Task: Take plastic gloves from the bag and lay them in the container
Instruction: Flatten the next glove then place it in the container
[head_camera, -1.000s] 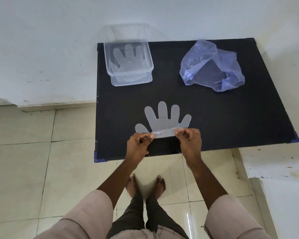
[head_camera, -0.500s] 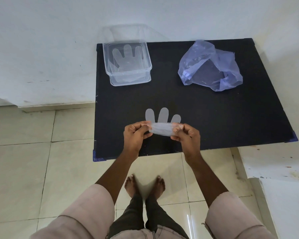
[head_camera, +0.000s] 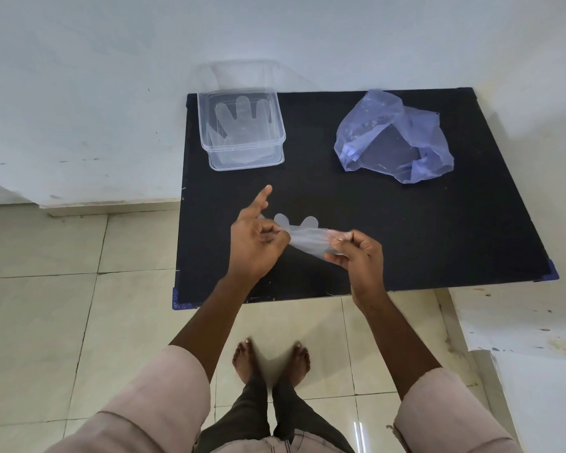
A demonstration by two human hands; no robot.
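Note:
A clear plastic glove [head_camera: 306,238] is stretched between my two hands above the near part of the black table [head_camera: 438,223]. My left hand [head_camera: 255,238] pinches its left end, index finger pointing up. My right hand [head_camera: 356,248] grips the cuff end. Two glove fingertips stick up behind the fold. A clear rectangular container [head_camera: 242,152] stands at the table's far left, with a glove [head_camera: 239,120] lying flat inside it. The crumpled bluish plastic bag [head_camera: 392,138] lies at the far right.
The table stands against a white wall. Its front edge is just below my hands. Beige floor tiles [head_camera: 46,322] spread to the left, and my bare feet [head_camera: 272,361] stand in front of the table. A white stained surface [head_camera: 520,322] lies at the lower right.
The glove lay flat on the table with both hands at its cuff. It has since been lifted and folded up between my hands, which have risen and moved forward.

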